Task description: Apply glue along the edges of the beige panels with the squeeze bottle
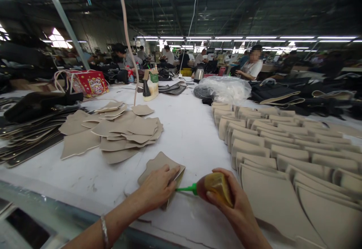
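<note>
We have a white table [185,122] before us, its front edge slanting beneath both forearms. Room for moving runs as a white strip of tabletop from the hands toward the back, between goods on either side. Its right bound is the rows of folded beige pieces [251,139], packed closely, with the nearest just beside the right hand. Its left bound is a loose pile of beige pieces [127,128], with scalloped edges overlapping. Farther back, a clear plastic bag [230,86] narrows the strip from the right. On the left stands a red bag [94,83] with a colourful print; we cannot read any lettering on it.

Our left hand [158,186] presses on top of 1 beige piece [151,168] lying near the table's front edge; we cannot tell whether the thumb pinches it. Our right hand [233,196] is wrapped around an amber squeeze bottle [216,186], tilted on its side. At the back, a green carton [153,76] carries marks too small to read. The bottle's green nozzle [186,189] points left to the piece's right edge, near our left fingers; we cannot tell if it touches.
</note>
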The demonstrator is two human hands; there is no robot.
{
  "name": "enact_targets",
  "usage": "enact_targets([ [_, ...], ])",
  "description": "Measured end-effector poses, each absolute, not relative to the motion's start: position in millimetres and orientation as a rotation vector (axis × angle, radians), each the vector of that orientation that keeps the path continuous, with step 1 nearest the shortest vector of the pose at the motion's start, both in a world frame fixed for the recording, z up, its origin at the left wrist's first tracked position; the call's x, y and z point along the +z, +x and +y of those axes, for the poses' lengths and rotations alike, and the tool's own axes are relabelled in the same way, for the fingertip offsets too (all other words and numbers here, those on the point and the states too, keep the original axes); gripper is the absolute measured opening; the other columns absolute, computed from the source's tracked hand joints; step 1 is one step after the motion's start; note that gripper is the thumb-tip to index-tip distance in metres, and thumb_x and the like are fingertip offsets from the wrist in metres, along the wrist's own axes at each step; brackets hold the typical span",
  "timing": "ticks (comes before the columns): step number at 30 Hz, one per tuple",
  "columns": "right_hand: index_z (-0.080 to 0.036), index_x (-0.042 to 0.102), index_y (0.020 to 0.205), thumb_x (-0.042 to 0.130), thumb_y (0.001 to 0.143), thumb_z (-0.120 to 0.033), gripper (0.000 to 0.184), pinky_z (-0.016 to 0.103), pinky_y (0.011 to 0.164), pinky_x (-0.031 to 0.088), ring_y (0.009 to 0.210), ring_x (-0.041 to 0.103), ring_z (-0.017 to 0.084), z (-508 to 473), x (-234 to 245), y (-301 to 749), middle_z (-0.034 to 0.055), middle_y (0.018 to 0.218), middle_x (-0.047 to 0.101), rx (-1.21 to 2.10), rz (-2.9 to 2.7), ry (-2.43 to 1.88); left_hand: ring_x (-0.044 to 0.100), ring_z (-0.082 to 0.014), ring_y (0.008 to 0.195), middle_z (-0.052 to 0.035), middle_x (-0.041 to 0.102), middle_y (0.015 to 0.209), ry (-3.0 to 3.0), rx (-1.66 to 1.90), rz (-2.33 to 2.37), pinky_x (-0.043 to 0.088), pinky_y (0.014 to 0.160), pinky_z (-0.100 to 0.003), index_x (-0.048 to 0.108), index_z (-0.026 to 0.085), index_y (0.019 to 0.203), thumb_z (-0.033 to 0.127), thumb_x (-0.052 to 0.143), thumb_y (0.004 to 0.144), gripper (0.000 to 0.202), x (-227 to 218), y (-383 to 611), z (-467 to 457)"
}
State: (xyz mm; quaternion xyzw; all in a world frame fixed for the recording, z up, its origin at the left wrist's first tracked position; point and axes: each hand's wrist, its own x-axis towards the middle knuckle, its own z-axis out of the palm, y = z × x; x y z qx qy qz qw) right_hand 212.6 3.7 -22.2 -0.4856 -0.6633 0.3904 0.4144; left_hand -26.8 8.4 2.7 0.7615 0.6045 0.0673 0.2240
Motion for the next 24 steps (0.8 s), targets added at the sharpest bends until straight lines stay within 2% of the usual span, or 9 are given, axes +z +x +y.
enact_targets([
  [6,-0.026,0.049,0.112,0.069,0.073,-0.046,0.049,0.029,0.071,0.044,0.077,0.058,0.021,-6.5,-18.3,205.3,-0.0013,0.091,0.060,1.137,-1.588,-1.166,0.059,-0.0223,0.094,-0.0062,0.056,0.102,2.056,0.202,1.656,0.042,0.085,-0.032,0.040,0.024,0.140,0.031,0.033,0.089,0.051,2.8,-26.5,7.3],
  [11,-0.026,0.051,0.112,0.069,0.073,-0.044,0.046,0.030,0.080,0.042,0.090,0.057,0.023,-8.6,-17.9,202.4,0.0011,0.102,0.058,1.011,-1.508,-1.243,0.057,-0.0212,0.097,-0.0062,0.055,0.104,2.045,0.265,1.619,0.041,0.089,-0.031,0.040,0.023,0.139,0.031,0.034,0.090,0.051,-5.4,-29.8,8.0],
  [16,-0.026,0.051,0.112,0.070,0.071,-0.045,0.049,0.029,0.074,0.045,0.080,0.059,0.021,-10.7,-17.4,202.2,-0.0010,0.092,0.061,1.159,-1.544,-1.151,0.056,-0.0205,0.097,-0.0059,0.054,0.103,2.029,0.276,1.615,0.040,0.091,-0.030,0.039,0.023,0.140,0.032,0.034,0.090,0.051,-8.8,-31.9,9.3],
  [21,-0.025,0.053,0.110,0.071,0.071,-0.045,0.047,0.030,0.080,0.043,0.090,0.057,0.024,-6.7,-13.7,205.3,0.0021,0.103,0.059,0.994,-1.553,-1.243,0.057,-0.0200,0.096,-0.0058,0.054,0.103,2.038,0.278,1.604,0.040,0.091,-0.030,0.039,0.023,0.140,0.032,0.033,0.091,0.050,-9.1,-31.3,8.9],
  [24,-0.027,0.051,0.111,0.070,0.072,-0.043,0.047,0.028,0.080,0.043,0.088,0.057,0.022,-10.5,-17.1,202.3,0.0000,0.101,0.058,1.030,-1.534,-1.209,0.057,-0.0199,0.097,-0.0056,0.054,0.103,2.035,0.287,1.612,0.041,0.090,-0.029,0.039,0.024,0.140,0.033,0.033,0.091,0.050,-10.9,-31.7,8.1],
])
